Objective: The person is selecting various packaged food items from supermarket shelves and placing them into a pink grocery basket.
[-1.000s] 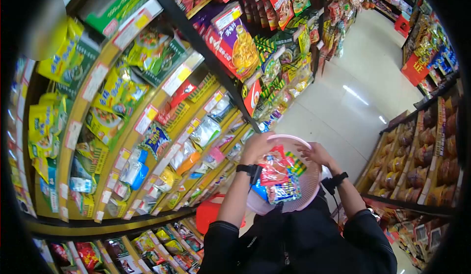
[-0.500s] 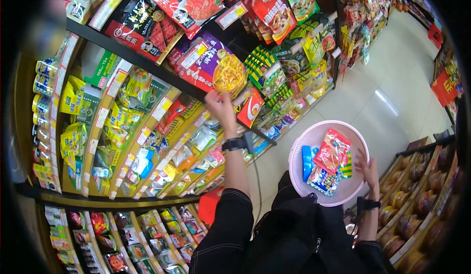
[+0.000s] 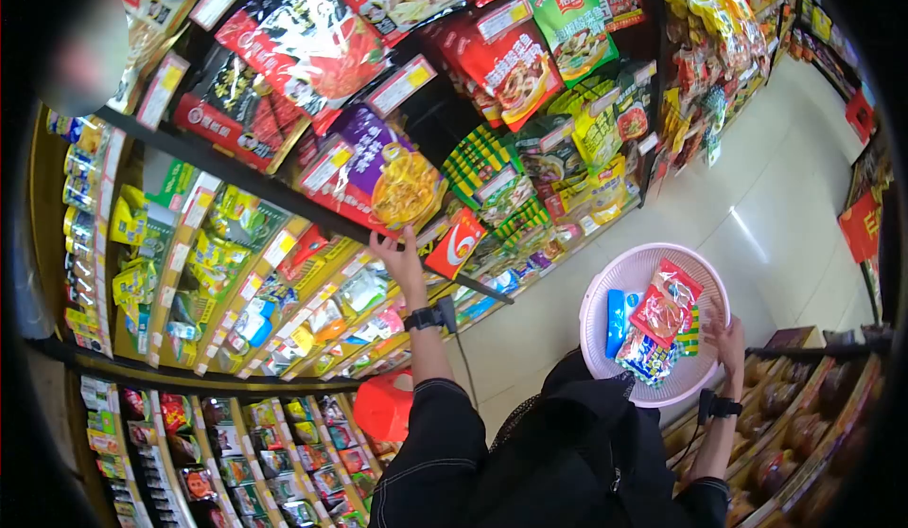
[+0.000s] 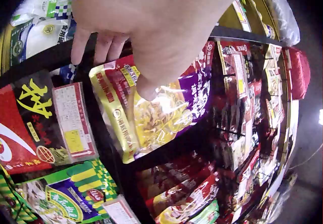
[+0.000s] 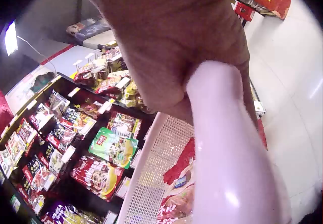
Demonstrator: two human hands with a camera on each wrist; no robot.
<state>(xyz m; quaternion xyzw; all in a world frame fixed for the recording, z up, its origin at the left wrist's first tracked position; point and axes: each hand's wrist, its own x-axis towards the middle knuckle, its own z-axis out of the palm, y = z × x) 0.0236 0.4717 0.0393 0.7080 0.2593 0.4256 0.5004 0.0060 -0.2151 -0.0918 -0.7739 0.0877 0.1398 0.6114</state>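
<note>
In the head view, my left hand (image 3: 402,268) is at the lower edge of a purple-and-red packet (image 3: 407,187) on the rack. The left wrist view has the thumb of that hand (image 4: 146,22) across the packet's front (image 4: 161,115), fingers at its edge. My right hand (image 3: 728,343) grips the right rim of a pink basket (image 3: 596,339). Inside lie a red packet (image 3: 667,303), a blue item (image 3: 617,325), a blue-and-white packet (image 3: 648,358) and a green-and-yellow striped one (image 3: 689,334). The rim passes under my right palm (image 5: 176,42) in the right wrist view.
Packet-filled shelves (image 3: 218,272) run along the left, with a dark rail (image 3: 255,183) beneath the hanging packets. A red stool-like object (image 3: 385,405) stands low by the shelves. More racks (image 3: 804,433) line the right side, across the tiled floor (image 3: 757,206).
My left hand left the basket, reached up-left to the rack and now meets the purple-and-red packet. The basket and right hand shifted right, and the view moved nearer the hanging packets.
</note>
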